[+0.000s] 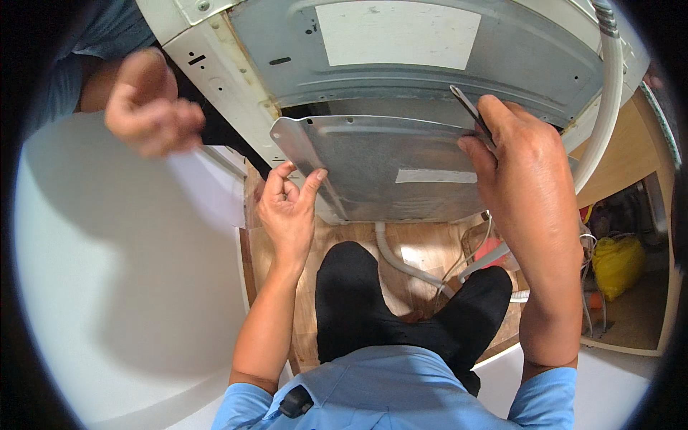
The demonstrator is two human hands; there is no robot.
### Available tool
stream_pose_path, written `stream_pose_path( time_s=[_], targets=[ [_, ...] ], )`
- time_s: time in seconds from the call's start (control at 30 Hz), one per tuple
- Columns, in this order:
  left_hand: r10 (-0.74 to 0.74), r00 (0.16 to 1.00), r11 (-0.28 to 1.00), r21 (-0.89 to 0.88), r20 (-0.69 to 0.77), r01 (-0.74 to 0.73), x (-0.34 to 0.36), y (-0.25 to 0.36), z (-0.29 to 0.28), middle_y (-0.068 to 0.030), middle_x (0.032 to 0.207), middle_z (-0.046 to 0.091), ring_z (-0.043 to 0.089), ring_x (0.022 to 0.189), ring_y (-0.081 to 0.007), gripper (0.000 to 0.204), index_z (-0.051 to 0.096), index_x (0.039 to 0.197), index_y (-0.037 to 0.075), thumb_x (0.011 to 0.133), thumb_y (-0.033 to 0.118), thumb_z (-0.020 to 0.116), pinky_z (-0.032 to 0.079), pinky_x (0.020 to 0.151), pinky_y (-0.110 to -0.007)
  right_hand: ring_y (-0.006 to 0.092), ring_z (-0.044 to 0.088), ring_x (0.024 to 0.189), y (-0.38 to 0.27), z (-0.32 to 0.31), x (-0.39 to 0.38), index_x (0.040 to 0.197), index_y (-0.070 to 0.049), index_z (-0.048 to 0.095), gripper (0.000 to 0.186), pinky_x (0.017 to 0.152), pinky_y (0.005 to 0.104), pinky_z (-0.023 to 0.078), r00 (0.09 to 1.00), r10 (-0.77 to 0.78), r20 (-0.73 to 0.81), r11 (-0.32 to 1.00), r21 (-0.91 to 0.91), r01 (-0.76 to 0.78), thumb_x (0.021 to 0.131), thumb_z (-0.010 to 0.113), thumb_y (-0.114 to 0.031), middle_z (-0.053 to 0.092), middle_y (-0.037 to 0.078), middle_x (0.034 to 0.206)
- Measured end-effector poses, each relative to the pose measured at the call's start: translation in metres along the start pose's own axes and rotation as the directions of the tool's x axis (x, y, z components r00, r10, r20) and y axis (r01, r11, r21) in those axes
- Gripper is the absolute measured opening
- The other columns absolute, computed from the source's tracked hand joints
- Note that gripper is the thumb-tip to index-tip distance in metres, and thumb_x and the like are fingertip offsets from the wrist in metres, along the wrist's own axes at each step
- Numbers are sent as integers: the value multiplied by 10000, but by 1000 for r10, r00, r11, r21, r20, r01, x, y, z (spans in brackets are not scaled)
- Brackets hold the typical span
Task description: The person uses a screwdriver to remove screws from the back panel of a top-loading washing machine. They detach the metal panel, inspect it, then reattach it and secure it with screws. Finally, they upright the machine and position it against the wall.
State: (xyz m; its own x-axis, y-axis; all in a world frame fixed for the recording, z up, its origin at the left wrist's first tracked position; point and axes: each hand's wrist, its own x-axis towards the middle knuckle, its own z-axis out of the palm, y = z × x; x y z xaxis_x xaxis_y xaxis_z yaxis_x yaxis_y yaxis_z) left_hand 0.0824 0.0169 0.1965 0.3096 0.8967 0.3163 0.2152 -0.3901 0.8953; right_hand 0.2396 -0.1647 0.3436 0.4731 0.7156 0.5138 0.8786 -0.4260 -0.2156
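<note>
A metal panel (365,161) with a pale label hangs tilted below the opening in the back of a white-framed appliance (272,57). My left hand (287,208) pinches the panel's left edge with fingers and thumb. My right hand (523,165) is at the panel's upper right edge, closed round a slim metal tool (467,107) whose tip points up and left. Whether it also grips the panel is hidden behind my fingers. At upper left, another person's hand (154,107) is blurred, near the appliance's left corner.
A white hose (602,122) curves down the right side beside a wooden cabinet (609,154) holding a yellow bag (616,261). A grey hose (401,265) and cables lie on the floor near my knees. A white surface (122,265) fills the left side.
</note>
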Motion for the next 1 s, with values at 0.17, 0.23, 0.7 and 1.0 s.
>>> stream_pose_path(
  time_s=[0.17,0.23,0.7,1.0],
  targets=[
    [216,976,973,-76,-13,-217,6,-31,-4,41,705,467,402,653,-68,288,633,1032,-1,851,163,786,351,628,-214,411,619,792,-12,6,-1,861,29,526,128,692,471,492,997,-74,-5,997,-24,74,788,620,-18,590,209,799],
    [252,968,953,-175,0,-248,5,-35,-5,29,721,493,390,649,-82,261,637,988,-2,849,162,787,347,617,-235,412,620,797,-11,7,-2,862,25,530,117,692,474,494,996,-91,6,995,-44,91,791,612,-20,584,206,798],
    [135,991,977,-164,-23,-137,6,-24,-4,56,537,349,304,528,-54,230,625,833,15,819,144,815,251,497,-248,420,592,809,6,11,3,833,40,506,202,719,482,454,981,-189,-39,980,64,191,782,685,-39,574,214,794],
    [268,962,960,-71,-50,-271,-8,-8,-1,28,517,347,309,500,-92,262,598,742,34,796,141,830,259,499,-293,409,598,766,11,-15,-7,830,49,515,230,694,456,455,996,-83,37,997,4,83,763,715,-41,576,223,777]
  ],
)
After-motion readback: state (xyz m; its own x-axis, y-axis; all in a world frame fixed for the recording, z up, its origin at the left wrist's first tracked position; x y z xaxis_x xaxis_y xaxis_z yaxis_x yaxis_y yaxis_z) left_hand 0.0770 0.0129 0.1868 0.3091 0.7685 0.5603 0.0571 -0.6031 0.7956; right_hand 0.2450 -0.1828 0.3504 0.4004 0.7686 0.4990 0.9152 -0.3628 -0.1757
